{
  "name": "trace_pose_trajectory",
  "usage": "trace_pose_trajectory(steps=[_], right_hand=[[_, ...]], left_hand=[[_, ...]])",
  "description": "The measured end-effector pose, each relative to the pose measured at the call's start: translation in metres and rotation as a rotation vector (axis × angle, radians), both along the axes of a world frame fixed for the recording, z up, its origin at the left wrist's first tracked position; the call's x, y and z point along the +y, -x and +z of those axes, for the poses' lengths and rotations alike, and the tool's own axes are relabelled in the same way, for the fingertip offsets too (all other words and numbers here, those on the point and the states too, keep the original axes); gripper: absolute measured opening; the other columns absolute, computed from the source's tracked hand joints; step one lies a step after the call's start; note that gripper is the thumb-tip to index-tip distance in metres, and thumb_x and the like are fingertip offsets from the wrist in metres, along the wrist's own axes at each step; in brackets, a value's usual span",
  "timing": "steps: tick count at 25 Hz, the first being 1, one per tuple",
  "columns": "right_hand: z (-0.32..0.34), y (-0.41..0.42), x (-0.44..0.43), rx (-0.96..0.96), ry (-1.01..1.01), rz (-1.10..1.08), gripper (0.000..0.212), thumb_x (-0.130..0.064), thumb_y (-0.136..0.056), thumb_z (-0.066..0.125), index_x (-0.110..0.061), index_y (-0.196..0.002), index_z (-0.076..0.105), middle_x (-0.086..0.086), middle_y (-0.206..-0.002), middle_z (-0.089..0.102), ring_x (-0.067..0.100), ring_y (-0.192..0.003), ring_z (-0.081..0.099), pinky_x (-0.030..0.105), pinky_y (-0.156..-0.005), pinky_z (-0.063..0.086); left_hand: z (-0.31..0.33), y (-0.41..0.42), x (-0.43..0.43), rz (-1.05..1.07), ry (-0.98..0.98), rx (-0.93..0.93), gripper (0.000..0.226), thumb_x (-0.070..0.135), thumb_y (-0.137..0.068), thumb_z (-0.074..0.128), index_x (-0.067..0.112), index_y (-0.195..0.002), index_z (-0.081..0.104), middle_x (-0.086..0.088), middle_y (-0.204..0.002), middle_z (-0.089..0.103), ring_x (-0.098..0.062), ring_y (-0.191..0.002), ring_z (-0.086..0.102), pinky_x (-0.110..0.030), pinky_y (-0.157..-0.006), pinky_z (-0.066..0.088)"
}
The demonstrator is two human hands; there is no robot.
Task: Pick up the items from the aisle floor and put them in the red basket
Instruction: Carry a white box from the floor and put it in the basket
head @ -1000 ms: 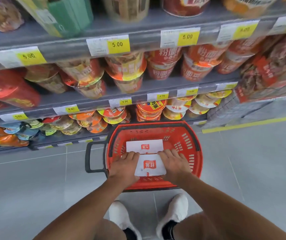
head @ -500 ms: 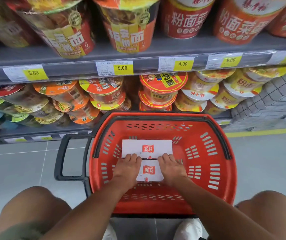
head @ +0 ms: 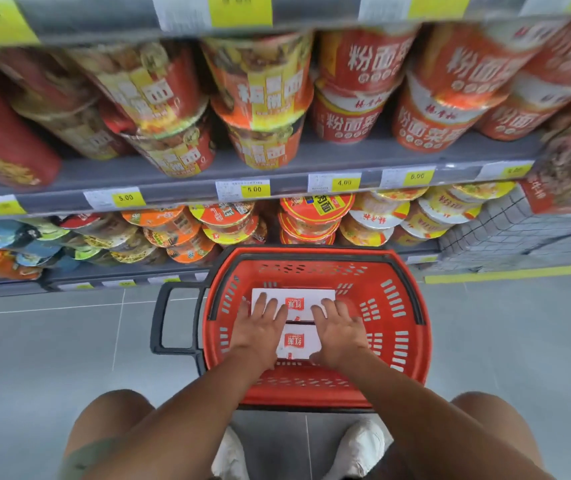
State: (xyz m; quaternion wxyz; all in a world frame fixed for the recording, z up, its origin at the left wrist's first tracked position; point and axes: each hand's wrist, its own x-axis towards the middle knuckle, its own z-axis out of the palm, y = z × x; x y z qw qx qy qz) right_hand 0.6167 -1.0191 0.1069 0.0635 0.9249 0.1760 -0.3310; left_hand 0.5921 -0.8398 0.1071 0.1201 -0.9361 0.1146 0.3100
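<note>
Two white cartons lie flat on the red basket (head: 394, 299) floor: near box (head: 298, 342), far box (head: 306, 295). I see left hand (head: 259, 329) and right hand (head: 341, 336) resting flat on top, fingers straight, gripping nothing. Probably light, stiff, dentable cardboard; I'd grip the short side edges.

Bare arms (head: 187, 410), bare knees (head: 114, 410), white sneakers (head: 363, 445) on both feet, a greenish shorts edge (head: 93, 452) on the left thigh

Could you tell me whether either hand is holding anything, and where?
Neither grips: the left hand and right hand lie flat on two white boxes in the red basket.
</note>
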Motion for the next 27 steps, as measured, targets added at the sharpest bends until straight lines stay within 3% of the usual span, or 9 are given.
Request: trace_pose_trajectory(steps=[5, 11, 15, 18, 27], right_hand=[[0.145, -0.003, -0.001, -0.006, -0.004, -0.048, 0.102, -0.062, -0.081, 0.075, -0.024, -0.157, 0.017, 0.006, -0.162, 0.016, 0.031, -0.149, 0.019, 0.057, -0.115, 0.036], [0.327, -0.010, 0.011, -0.050, -0.044, -0.126, 0.111, -0.065, -0.081, 0.074, -0.026, -0.162, 0.009, 0.005, -0.167, 0.009, 0.032, -0.154, 0.013, 0.060, -0.115, 0.036], [0.439, -0.014, 0.016, -0.126, -0.132, -0.225, 0.125, -0.082, -0.073, 0.067, -0.032, -0.163, -0.003, 0.001, -0.172, 0.000, 0.032, -0.158, 0.003, 0.064, -0.118, 0.031], [0.490, -0.020, 0.012, -0.167, -0.154, -0.231, 0.131, -0.089, -0.067, 0.065, -0.037, -0.162, -0.007, -0.003, -0.173, -0.007, 0.030, -0.159, -0.003, 0.069, -0.117, 0.027], [0.552, -0.043, 0.042, -0.239, -0.204, 0.045, 0.134, -0.095, -0.064, 0.057, -0.036, -0.162, -0.012, -0.004, -0.173, -0.006, 0.030, -0.159, -0.002, 0.068, -0.120, 0.023]], left_hand=[[0.139, -0.002, 0.010, 0.032, 0.097, -0.057, 0.099, 0.053, -0.089, 0.067, 0.022, -0.160, 0.004, -0.010, -0.163, 0.019, -0.032, -0.151, 0.014, -0.055, -0.122, 0.017], [0.323, -0.010, 0.044, 0.022, 0.173, -0.152, 0.103, 0.060, -0.083, 0.070, 0.022, -0.158, 0.011, -0.007, -0.159, 0.024, -0.030, -0.149, 0.018, -0.058, -0.121, 0.017], [0.424, -0.004, 0.069, 0.034, 0.203, -0.183, 0.110, 0.071, -0.083, 0.062, 0.026, -0.161, 0.000, -0.002, -0.170, 0.000, -0.029, -0.156, -0.003, -0.060, -0.123, 0.006], [0.471, -0.007, 0.080, 0.050, 0.193, -0.203, 0.113, 0.079, -0.082, 0.054, 0.030, -0.161, -0.010, 0.003, -0.169, -0.016, -0.025, -0.155, -0.016, -0.064, -0.122, -0.001], [0.537, 0.019, 0.106, 0.329, 0.151, -0.327, 0.113, 0.088, -0.079, 0.042, 0.033, -0.159, -0.016, 0.005, -0.168, -0.020, -0.025, -0.154, -0.020, -0.069, -0.119, -0.002]])
